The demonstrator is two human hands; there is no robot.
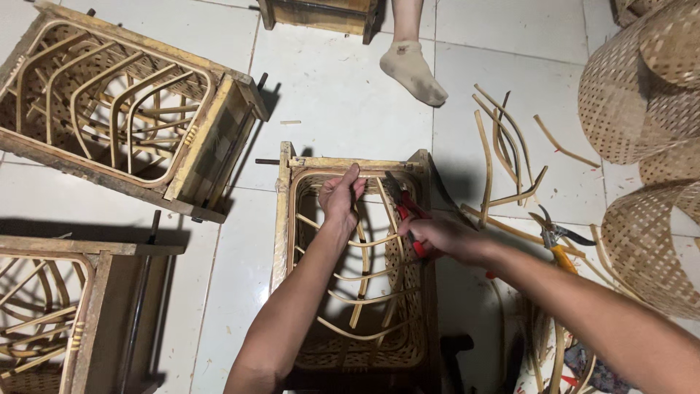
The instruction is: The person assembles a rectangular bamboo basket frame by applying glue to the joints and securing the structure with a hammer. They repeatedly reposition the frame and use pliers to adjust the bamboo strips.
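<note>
My left hand (340,197) grips a bent bamboo strip (362,252) near the top rail of a wooden frame (281,219) that stands on the floor in front of me. Curved bamboo strips fill the frame's inside. My right hand (441,237) holds red-handled pliers (405,211), whose dark jaws point up-left toward the strip close to my left hand. Both forearms reach in from the bottom of the view.
Two similar wooden frames lie at the left (124,109) (65,306). Loose bamboo strips (503,160) and yellow-handled cutters (558,244) lie at the right. Woven bamboo baskets (642,95) are stacked at far right. Another person's socked foot (412,66) rests on the white tiles above.
</note>
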